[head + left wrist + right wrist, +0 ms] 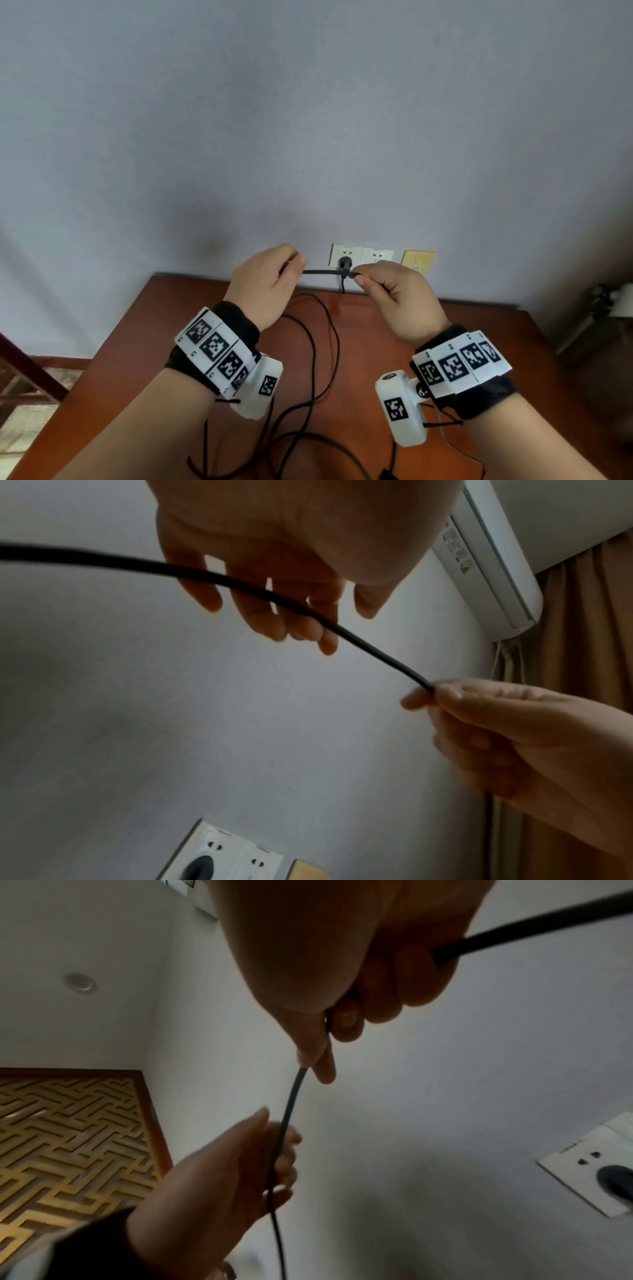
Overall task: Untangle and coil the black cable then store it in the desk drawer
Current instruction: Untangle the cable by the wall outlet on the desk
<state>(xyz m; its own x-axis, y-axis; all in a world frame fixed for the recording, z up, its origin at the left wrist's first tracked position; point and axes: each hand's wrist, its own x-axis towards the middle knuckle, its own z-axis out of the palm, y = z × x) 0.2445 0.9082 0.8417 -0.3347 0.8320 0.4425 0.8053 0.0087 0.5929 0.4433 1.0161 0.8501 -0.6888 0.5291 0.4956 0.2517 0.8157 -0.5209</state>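
Both hands are raised above the reddish wooden desk [445, 342], close to the wall. A short, taut stretch of the black cable [322, 272] runs between them. My left hand [296, 263] holds one side of it with thumb over fingers; in the left wrist view the cable [240, 582] crosses its fingers [260, 610]. My right hand [359, 279] pinches the other side with thumb and forefinger [323, 1069], and the cable [514, 931] runs on out of the back of the fist. Loose loops of cable [329, 346] lie on the desk below. No drawer is in view.
White wall sockets [363, 255] sit just above the desk's far edge, with a black plug [344, 263] in the left one and a yellow plate [418, 261] beside them. A grey object [596, 318] stands right of the desk. An air conditioner [489, 555] and a curtain [582, 642] are up right.
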